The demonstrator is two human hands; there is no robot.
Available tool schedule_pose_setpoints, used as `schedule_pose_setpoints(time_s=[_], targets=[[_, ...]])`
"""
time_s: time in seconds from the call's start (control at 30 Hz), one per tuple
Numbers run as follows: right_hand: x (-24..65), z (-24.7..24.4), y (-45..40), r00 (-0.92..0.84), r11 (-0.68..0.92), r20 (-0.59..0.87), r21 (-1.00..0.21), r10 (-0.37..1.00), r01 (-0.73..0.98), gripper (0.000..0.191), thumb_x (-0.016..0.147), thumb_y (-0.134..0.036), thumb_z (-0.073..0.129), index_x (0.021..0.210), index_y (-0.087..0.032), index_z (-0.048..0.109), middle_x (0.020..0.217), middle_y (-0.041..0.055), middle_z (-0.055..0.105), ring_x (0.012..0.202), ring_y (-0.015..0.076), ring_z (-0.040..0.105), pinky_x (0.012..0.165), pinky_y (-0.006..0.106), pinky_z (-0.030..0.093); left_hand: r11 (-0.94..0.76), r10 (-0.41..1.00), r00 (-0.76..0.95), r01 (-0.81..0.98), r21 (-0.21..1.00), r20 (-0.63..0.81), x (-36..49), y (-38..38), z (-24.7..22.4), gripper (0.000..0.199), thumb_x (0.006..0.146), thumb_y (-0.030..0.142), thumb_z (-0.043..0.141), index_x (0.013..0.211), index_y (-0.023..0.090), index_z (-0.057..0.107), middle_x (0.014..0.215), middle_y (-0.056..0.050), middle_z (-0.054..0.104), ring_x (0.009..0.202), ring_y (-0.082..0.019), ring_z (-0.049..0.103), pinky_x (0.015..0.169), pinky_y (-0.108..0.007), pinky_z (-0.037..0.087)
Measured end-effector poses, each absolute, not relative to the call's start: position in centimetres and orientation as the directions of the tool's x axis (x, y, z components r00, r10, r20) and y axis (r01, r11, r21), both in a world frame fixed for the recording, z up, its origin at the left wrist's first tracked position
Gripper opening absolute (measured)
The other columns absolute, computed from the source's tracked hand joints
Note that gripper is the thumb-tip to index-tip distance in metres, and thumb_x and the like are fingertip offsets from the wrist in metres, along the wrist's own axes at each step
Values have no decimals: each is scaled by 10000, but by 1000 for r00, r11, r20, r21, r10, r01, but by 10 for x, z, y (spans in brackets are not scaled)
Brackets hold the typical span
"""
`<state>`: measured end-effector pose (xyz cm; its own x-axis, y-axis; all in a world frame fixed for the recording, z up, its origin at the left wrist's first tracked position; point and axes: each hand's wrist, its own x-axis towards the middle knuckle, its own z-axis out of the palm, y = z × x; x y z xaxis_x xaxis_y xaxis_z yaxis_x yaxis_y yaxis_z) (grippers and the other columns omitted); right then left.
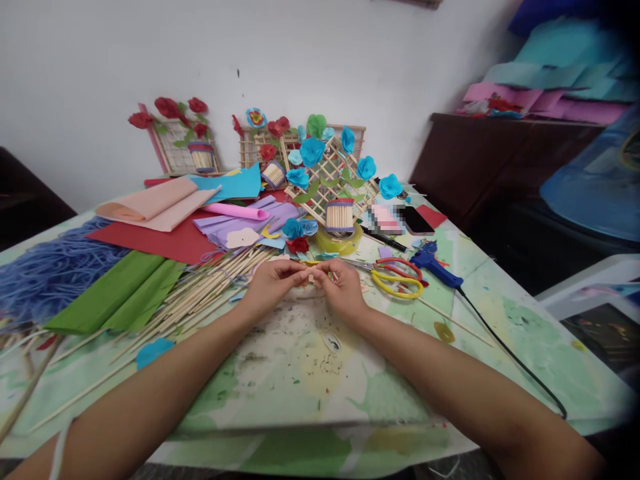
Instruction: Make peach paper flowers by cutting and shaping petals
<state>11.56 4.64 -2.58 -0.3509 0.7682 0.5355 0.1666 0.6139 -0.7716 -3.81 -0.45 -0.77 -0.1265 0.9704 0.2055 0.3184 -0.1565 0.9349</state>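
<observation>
My left hand (pixel 277 283) and my right hand (pixel 340 285) meet over the middle of the table, fingertips pinched together. Between them is a small pale piece, too small and too covered by fingers to name. Just right of my right hand lie scissors (pixel 397 283) with red and yellow handles. Beyond my hands stand a roll of clear yellowish tape (pixel 340 241), a dark red paper flower (pixel 298 245) and a blue paper flower (pixel 293 229). Thin wooden sticks (pixel 200 293) lie in a loose pile beside my left hand.
A blue glue gun (pixel 435 265) with a black cord rests at the right, near a phone (pixel 416 220). Stick lattices (pixel 325 177) with paper flowers lean at the back. Green paper (pixel 120 293), red paper (pixel 150 239) and blue-purple yarn (pixel 55 267) cover the left side.
</observation>
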Motion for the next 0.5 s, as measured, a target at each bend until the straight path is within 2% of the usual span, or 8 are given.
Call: schedule_pose_setpoints(time_s=[0.23,0.5], targets=[[115,-29,47,-369,548,482,-831,795,94,168,827,-330,555,776,-202,650,761,22,647,755,168,579,702,285,432,-166,956,-177,330,929,234,-34,-7,-3,239,683,386,691,748,157,717,657,-33,685,603,-138,599,590,-243,469],[114,-34,49,-431,444,395,-896,811,14,266,871,-380,466,804,-191,640,727,22,631,695,151,563,660,266,436,-176,960,-188,166,970,206,-31,-7,-12,267,668,379,707,823,161,709,801,-60,722,734,-177,647,710,-296,507]])
